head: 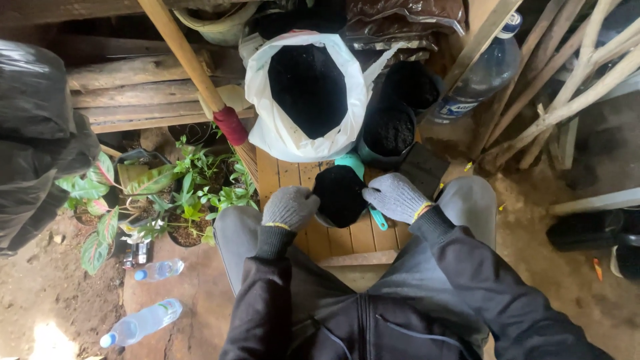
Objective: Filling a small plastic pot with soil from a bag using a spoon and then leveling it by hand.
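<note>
Gloved left hand (289, 207) and right hand (396, 197) clasp black soil-filled pot (340, 195).

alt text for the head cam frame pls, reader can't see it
Seen from above, a seated person's gloved left hand and right hand clasp a small black pot of dark soil over a wooden pallet. Behind it stand a white bag of soil and two more filled pots; leafy potted plants and plastic bottles sit left.

Both gloves are speckled grey, left hand (289, 207) and right hand (396, 197), either side of a black soil-filled pot (340, 195). Behind the pot, white bag (280, 127) with black soil; teal scoop (353, 163) beside the pot.
</note>
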